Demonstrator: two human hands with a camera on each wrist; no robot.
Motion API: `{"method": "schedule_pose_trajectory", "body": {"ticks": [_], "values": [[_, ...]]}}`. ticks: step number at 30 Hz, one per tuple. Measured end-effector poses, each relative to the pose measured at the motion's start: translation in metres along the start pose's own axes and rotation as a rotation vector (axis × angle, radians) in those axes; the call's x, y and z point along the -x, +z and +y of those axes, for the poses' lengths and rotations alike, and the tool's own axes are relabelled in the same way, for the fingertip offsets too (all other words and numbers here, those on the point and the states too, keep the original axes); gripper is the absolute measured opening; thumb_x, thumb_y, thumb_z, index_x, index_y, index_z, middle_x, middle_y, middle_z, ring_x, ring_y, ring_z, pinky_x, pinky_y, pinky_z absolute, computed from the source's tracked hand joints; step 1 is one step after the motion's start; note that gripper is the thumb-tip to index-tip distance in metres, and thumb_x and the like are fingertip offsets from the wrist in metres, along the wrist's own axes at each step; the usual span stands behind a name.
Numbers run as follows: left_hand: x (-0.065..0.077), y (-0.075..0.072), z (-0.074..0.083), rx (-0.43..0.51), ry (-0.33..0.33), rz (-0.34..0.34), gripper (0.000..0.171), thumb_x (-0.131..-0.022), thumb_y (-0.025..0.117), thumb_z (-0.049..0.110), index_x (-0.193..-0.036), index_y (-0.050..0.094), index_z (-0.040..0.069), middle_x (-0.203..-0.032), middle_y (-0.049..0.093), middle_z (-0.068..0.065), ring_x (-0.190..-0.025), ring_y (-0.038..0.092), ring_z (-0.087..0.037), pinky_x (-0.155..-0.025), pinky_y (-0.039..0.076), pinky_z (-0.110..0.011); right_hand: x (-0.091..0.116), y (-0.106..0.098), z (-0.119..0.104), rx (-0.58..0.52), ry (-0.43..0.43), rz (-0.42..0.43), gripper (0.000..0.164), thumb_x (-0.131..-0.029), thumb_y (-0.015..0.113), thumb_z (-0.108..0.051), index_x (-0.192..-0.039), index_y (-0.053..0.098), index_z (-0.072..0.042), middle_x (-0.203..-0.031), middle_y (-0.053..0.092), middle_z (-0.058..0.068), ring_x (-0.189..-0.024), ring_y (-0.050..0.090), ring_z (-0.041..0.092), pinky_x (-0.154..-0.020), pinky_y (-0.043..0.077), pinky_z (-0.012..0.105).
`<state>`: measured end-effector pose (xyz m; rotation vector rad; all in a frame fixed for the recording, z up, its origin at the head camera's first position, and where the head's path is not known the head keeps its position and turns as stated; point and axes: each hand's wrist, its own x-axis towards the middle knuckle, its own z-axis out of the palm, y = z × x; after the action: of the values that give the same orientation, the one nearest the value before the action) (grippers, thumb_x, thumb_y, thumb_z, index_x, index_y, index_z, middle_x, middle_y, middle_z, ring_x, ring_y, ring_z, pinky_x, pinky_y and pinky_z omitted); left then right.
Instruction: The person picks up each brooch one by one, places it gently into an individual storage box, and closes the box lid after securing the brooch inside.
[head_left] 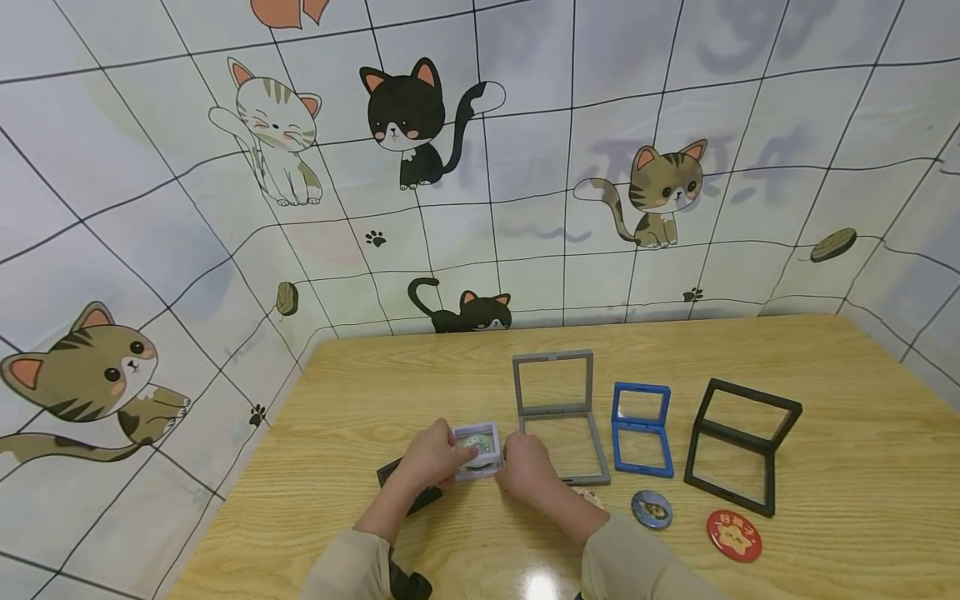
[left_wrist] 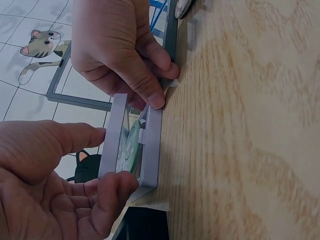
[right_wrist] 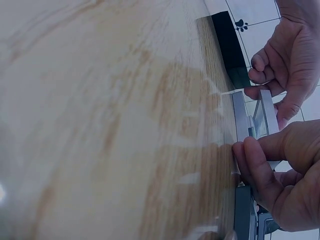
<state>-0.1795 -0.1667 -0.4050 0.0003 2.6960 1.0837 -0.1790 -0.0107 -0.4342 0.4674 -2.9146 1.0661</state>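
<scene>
A small lilac hinged display frame (head_left: 480, 476) stands partly ajar on the wooden table, between both hands. Inside it, a round green badge (left_wrist: 131, 150) shows between the two halves. My left hand (head_left: 431, 457) pinches the frame's upper half at the left, thumb on its face and fingertips at its edge. At the opposite end, my right hand (head_left: 527, 468) grips the frame with thumb and fingers by the corner near the tabletop. In the right wrist view, the right fingers (right_wrist: 255, 160) cover part of the lower half.
Opened frames stand to the right: grey (head_left: 555, 410), blue (head_left: 641, 427) and black (head_left: 729, 432). Before them lie a blue round badge (head_left: 652, 509), a red one (head_left: 734, 535) and one partly hidden by the right forearm. A black object (head_left: 426, 499) lies beneath the left forearm.
</scene>
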Motion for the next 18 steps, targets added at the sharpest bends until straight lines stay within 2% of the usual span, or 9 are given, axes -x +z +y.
{"method": "schedule_pose_trajectory", "body": {"ticks": [12,18], "values": [[0.0001,0.002,0.0016,-0.108,0.028,0.014,0.037,-0.081,0.067,0.024,-0.093,0.047,-0.005,-0.061,0.05,-0.008,-0.046,0.054,-0.017,-0.04,0.043,-0.024,0.0009,-0.0013,-0.0007,0.018,-0.019,0.02,0.012,-0.057,0.062,0.008,-0.054,0.056,-0.002,-0.045,0.047,-0.001,-0.041,0.04,0.01,-0.038,0.027,0.02],[-0.0007,0.0035,0.0037,-0.167,0.038,0.044,0.053,-0.076,0.072,0.026,-0.104,0.046,-0.011,-0.061,0.052,-0.009,-0.043,0.055,-0.017,-0.039,0.042,-0.024,0.001,-0.0009,0.0002,0.042,-0.033,0.02,0.014,-0.058,0.063,0.008,-0.053,0.055,-0.003,-0.045,0.045,-0.002,-0.043,0.035,0.01,-0.039,0.024,0.021]]}}
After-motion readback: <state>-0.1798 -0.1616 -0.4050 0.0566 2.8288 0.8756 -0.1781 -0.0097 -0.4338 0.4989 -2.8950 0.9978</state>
